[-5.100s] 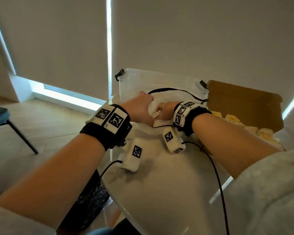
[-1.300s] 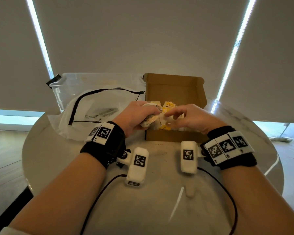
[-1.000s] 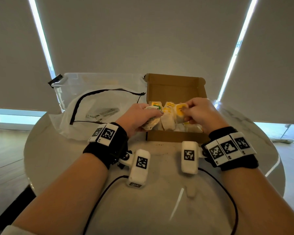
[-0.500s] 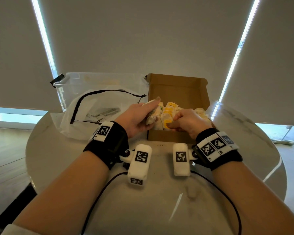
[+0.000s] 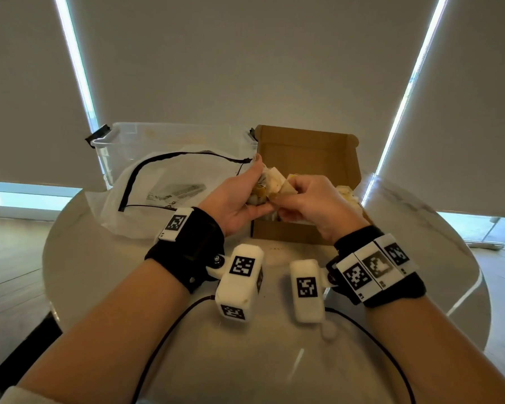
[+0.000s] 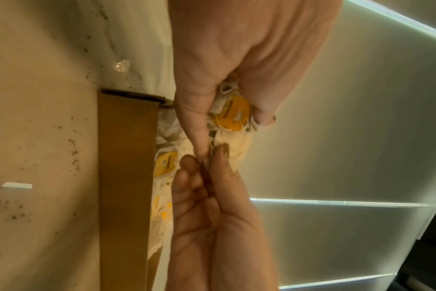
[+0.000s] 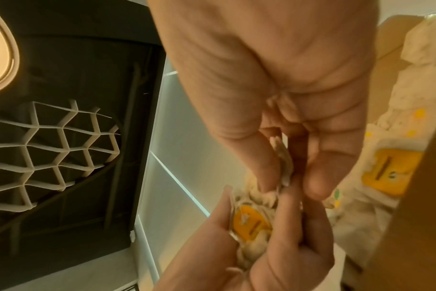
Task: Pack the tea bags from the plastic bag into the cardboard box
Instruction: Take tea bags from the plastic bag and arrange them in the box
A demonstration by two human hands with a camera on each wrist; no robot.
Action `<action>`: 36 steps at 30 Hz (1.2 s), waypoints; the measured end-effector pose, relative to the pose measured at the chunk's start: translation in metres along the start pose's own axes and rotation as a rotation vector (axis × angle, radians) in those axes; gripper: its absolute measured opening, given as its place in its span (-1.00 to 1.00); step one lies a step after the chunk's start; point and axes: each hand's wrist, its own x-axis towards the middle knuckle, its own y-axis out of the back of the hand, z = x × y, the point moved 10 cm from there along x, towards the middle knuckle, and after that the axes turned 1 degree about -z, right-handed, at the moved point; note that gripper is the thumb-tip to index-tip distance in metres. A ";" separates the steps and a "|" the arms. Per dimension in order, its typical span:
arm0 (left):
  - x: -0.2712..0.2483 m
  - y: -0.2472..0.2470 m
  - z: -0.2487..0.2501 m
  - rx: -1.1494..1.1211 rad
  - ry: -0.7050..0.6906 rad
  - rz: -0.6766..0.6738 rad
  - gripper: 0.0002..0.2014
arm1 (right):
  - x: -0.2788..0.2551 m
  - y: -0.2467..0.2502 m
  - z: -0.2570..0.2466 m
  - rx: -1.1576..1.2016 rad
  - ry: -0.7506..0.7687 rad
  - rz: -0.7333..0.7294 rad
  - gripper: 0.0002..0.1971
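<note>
Over the near left corner of the open cardboard box (image 5: 283, 232), my left hand (image 5: 258, 196) grips a bunch of white tea bags (image 5: 270, 182) with yellow tags (image 6: 233, 114). My right hand (image 5: 285, 195) meets it from the right and pinches one tea bag (image 7: 284, 163) out of the bunch between thumb and fingers. More tea bags (image 7: 386, 173) lie inside the box (image 6: 125, 177). The white plastic bag (image 5: 164, 193) with a black zip line lies slack to the left of the box.
A clear plastic bin (image 5: 169, 138) stands behind the plastic bag. Everything sits on a round pale table (image 5: 245, 360) with its edge near on both sides. Wrist camera cables trail across the table toward me. Closed blinds hang behind.
My right hand has come up out of the box to the bunch in my left hand and now pinches a tea bag. My left hand has tilted up slightly over the box's corner.
</note>
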 end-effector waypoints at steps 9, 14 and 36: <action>-0.004 0.011 0.006 -0.121 -0.016 0.099 -0.77 | 0.008 0.046 0.010 0.065 -0.044 0.231 -0.92; -0.004 0.014 0.007 0.107 -0.038 0.095 -0.83 | 0.006 0.074 0.016 0.076 -0.083 0.381 -0.90; -0.012 -0.002 0.002 0.812 0.022 -0.025 -0.84 | 0.056 0.092 0.069 -0.116 -0.338 0.468 -0.90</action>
